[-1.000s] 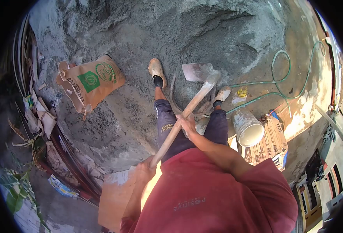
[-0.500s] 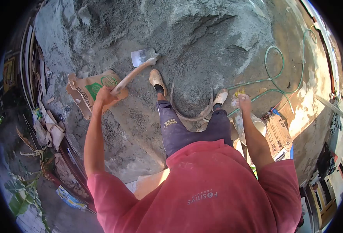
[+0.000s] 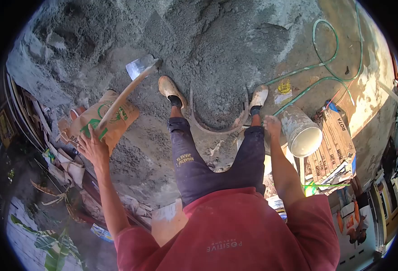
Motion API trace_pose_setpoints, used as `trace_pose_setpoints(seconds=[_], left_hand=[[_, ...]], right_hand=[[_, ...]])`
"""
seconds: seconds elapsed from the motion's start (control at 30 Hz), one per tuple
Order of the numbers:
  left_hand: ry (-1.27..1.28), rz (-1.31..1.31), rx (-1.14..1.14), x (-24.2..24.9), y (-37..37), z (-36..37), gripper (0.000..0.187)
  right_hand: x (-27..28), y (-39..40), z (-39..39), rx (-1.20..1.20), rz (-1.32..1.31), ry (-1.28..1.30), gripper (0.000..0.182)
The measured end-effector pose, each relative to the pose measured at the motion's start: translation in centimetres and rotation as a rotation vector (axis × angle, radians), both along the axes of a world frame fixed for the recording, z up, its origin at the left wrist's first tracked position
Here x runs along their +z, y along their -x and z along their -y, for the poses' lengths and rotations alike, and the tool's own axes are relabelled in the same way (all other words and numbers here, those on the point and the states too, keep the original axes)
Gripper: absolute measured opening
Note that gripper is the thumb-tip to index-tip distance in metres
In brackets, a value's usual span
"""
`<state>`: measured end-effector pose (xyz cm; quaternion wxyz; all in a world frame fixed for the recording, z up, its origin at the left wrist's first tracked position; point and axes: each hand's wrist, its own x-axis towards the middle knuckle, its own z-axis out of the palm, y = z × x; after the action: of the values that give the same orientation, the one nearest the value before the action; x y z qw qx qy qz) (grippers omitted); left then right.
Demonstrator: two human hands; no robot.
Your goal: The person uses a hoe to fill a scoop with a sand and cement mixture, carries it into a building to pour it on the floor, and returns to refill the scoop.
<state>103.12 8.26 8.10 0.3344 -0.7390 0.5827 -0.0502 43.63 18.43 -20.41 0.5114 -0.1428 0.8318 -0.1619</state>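
Observation:
My left hand [image 3: 92, 147] grips the end of a hoe's long wooden handle [image 3: 118, 101], out to my left. The hoe's metal blade [image 3: 139, 67] rests on the grey sand pile [image 3: 217, 36], just left of my left shoe [image 3: 169, 89]. The handle crosses a brown paper cement bag [image 3: 111, 124] lying on the sand. My right hand [image 3: 271, 124] is closed in a fist beside my right knee, touching or almost touching a white bucket [image 3: 303, 133] that lies on its side. Between my feet sits a shallow pan [image 3: 217, 130] filled with grey mix.
A green hose [image 3: 326, 67] loops over the ground at the upper right. Flattened cardboard boxes [image 3: 336, 144] lie right of the bucket. Torn bags and scrap [image 3: 68, 167] line the left edge, with leaves [image 3: 50, 239] below. A board [image 3: 169, 221] lies behind my legs.
A second ago both hands held the hoe in front of me. My right hand let go and dropped beside the bucket; my left swung the hoe left and slid down to the handle's end.

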Motion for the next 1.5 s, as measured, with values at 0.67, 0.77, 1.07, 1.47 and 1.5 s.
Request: trace_pose_setpoints(seconds=[0.67,0.77,1.07,1.47,1.5], left_hand=[[0.023,-1.135,1.222,-58.1,15.1,-15.9,0.076],[0.004,-1.054,1.551,-55.3,18.0,-12.3,0.071],[0.158,-1.023,0.843,-52.2,21.4,-14.8,0.052],[0.176,-0.972,0.714,-30.0,25.5,-7.2,0.049],[0.21,-1.042,0.706,-26.1,26.4,-5.2,0.049]], right_hand=[[-27.3,-5.5,-2.2,-0.167,-0.056,-0.333,0.084],[-29.3,-4.3,-2.6,-0.248,0.149,-0.45,0.074],[-26.9,-8.2,-6.6,-0.405,-0.07,-0.116,0.057],[-6.0,-5.3,-3.7,-0.367,-0.002,0.114,0.047],[-3.4,-4.6,-2.8,-0.431,0.035,0.087,0.049]])
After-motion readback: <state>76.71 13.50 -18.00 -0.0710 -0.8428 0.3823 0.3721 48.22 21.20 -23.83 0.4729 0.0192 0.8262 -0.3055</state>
